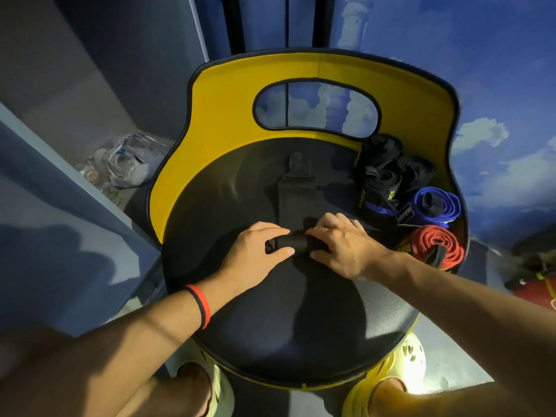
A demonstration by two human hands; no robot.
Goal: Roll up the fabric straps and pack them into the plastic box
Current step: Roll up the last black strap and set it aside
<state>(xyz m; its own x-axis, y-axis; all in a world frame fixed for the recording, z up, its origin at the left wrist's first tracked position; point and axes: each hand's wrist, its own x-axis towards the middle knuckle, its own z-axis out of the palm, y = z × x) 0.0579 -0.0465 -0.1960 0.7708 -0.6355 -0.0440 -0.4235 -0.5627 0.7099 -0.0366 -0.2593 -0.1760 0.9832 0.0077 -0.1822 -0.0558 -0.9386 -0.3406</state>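
A black fabric strap lies along the middle of a black round chair seat, its far end carrying a metal tab. Its near end is wound into a short black roll. My left hand grips the roll's left end, fingers curled over it. My right hand presses on the right end. At the seat's right edge sit rolled straps: black ones, a blue one and a red one. No plastic box can be made out.
The chair has a yellow backrest with an oval cut-out. A clear plastic bag with small items lies on a grey shelf at the left. My feet in pale yellow clogs stand below the seat's front edge.
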